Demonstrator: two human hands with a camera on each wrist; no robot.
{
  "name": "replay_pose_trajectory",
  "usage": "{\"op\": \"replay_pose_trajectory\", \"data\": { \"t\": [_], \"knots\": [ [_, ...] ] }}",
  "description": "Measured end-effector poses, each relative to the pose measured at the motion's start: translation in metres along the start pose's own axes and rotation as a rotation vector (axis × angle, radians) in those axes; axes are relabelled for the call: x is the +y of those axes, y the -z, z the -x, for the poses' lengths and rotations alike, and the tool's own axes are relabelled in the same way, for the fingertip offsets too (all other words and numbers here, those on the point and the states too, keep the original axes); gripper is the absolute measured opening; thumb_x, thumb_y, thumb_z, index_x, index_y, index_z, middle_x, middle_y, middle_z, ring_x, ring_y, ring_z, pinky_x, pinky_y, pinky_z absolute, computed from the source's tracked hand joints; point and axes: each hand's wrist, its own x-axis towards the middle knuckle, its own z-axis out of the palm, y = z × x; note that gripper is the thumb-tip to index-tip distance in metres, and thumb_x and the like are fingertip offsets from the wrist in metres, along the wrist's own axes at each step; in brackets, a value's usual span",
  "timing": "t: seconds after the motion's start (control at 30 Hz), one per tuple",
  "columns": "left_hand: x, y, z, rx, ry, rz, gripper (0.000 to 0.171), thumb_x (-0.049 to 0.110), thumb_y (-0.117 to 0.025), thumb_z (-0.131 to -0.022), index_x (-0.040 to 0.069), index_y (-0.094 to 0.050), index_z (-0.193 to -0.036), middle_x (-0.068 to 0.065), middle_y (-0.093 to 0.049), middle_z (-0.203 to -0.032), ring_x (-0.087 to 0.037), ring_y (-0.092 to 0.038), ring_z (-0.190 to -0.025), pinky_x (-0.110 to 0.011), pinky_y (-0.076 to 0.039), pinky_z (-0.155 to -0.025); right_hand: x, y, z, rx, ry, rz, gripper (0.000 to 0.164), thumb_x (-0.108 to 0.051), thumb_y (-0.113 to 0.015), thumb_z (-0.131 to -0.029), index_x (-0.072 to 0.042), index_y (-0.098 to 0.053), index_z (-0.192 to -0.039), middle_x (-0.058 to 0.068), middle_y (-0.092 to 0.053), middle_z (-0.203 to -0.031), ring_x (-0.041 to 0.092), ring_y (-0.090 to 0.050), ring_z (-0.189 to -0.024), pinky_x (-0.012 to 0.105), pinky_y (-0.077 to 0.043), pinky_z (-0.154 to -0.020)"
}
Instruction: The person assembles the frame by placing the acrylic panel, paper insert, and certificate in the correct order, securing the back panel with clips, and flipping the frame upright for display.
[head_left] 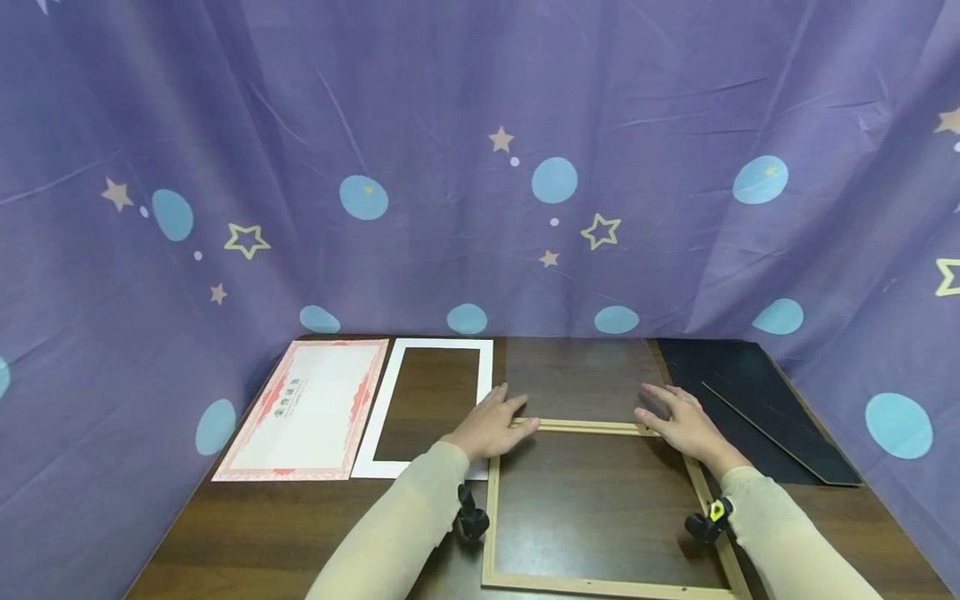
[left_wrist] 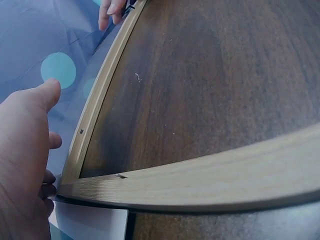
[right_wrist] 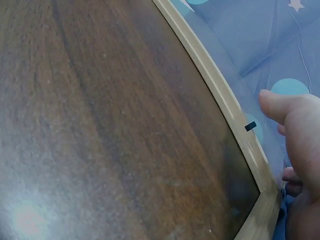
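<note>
An empty pale wooden picture frame (head_left: 585,586) lies on the brown table. My left hand (head_left: 487,427) is at its far left corner, fingers spread and loosely extended along the outer edge. At the far right corner is my right hand (head_left: 688,427), held in much the same way. In the left wrist view, the left hand's thumb stands raised and apart from the wood, with its other fingertips right at the outside of the corner. The right wrist view shows the right thumb also off the frame, near a small dark tab (right_wrist: 250,126) on the rail.
A transparent sheet (head_left: 581,375) lies beyond the frame. To the left are a white mat border (head_left: 486,367) and a red-bordered certificate (head_left: 322,417). A black backing board (head_left: 712,375) with a thin strip lies at the right. A purple curtain (head_left: 450,100) surrounds the table.
</note>
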Motion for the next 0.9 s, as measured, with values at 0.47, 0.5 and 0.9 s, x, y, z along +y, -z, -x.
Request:
{"op": "replay_pose_trajectory", "data": {
  "t": [0.47, 0.5, 0.9],
  "knots": [
    [-0.0036, -0.0068, -0.0012, 0.104, 0.014, 0.063, 0.063, 0.050, -0.060, -0.090, 0.014, -0.050, -0.140, -0.024, -0.033, -0.150, -0.037, -0.030, -0.139, -0.051, -0.026, -0.111, -0.0008, -0.0026, -0.0003, 0.069, -0.041, -0.059, 0.078, -0.046, -0.072, -0.083, -0.007, -0.041, -0.144, 0.030, -0.026, -0.145, 0.048, -0.038, -0.125, 0.063, -0.037, -0.094],
    [-0.0033, -0.0070, -0.0013, 0.123, 0.009, 0.078, 0.061, 0.048, -0.062, -0.089, 0.013, -0.052, -0.138, -0.024, -0.034, -0.149, -0.037, -0.031, -0.138, -0.051, -0.028, -0.110, -0.0007, -0.0028, -0.0004, 0.073, -0.043, -0.059, 0.078, -0.045, -0.072, -0.083, -0.007, -0.042, -0.144, 0.030, -0.026, -0.146, 0.046, -0.041, -0.124, 0.062, -0.039, -0.093],
    [-0.0029, -0.0086, -0.0069, 0.299, 0.005, 0.163, 0.041, 0.026, -0.075, -0.084, 0.009, -0.066, -0.121, -0.021, -0.049, -0.138, -0.032, -0.047, -0.127, -0.044, -0.039, -0.104, 0.0017, -0.0004, -0.0022, 0.119, -0.047, -0.068, 0.087, -0.058, -0.073, -0.076, -0.002, -0.049, -0.138, 0.031, -0.023, -0.148, 0.051, -0.034, -0.127, 0.064, -0.036, -0.095]
  ]
}}
